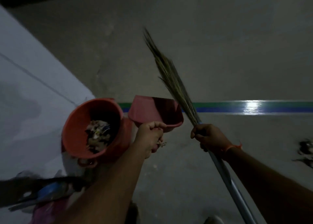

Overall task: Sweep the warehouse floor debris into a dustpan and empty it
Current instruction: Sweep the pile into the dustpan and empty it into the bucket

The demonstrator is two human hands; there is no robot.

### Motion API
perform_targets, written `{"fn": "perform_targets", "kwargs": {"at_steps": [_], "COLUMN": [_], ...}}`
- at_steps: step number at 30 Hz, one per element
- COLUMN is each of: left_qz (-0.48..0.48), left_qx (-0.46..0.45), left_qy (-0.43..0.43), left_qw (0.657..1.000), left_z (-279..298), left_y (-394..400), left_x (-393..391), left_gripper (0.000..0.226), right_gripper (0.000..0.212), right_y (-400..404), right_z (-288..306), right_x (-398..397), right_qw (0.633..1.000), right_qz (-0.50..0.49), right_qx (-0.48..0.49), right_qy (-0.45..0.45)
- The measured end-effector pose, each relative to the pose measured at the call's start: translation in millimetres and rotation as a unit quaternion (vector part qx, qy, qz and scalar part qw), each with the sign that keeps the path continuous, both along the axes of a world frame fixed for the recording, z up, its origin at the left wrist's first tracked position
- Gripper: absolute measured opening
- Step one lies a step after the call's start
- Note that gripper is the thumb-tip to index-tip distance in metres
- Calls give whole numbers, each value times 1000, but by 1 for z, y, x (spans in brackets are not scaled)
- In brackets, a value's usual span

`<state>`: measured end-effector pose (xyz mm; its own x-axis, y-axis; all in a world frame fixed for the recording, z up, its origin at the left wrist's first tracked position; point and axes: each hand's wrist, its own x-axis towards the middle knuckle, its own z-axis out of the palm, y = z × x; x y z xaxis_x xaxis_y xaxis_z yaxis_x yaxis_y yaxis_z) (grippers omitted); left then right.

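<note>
Hands grip dustpan (155, 113) and broom (172, 81).

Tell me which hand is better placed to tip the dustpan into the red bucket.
Left. The left hand already grips the dustpan right beside the red bucket. The right hand holds the broom, farther away.

Left hand (149, 137) grips dustpan (155, 113) beside bucket (92, 127); right hand (209, 136) grips broom (171, 76).

Debris (98, 135) lies in the bucket (76, 127), left of the dustpan (152, 112); the broom (171, 78) is right of it
</note>
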<state>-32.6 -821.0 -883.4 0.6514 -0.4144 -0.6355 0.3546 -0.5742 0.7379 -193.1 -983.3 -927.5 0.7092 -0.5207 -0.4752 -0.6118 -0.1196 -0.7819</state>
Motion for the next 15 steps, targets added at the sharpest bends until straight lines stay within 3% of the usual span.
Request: {"fn": "perform_targets", "kwargs": {"at_steps": [8, 15], "left_qz": [-150, -329], "left_qx": [19, 47], "left_qy": [6, 0], "left_qw": [988, 943], "left_z": [7, -32], "left_y": [-163, -295], "left_x": [-140, -222], "left_gripper": [24, 26], "right_gripper": [28, 29], "right_y": [-107, -173], "right_z": [-3, -43], "right_x": [-168, -283], "right_qw": [988, 958], "right_qz": [-110, -259], "right_qx": [109, 122], "right_qy": [4, 28]}}
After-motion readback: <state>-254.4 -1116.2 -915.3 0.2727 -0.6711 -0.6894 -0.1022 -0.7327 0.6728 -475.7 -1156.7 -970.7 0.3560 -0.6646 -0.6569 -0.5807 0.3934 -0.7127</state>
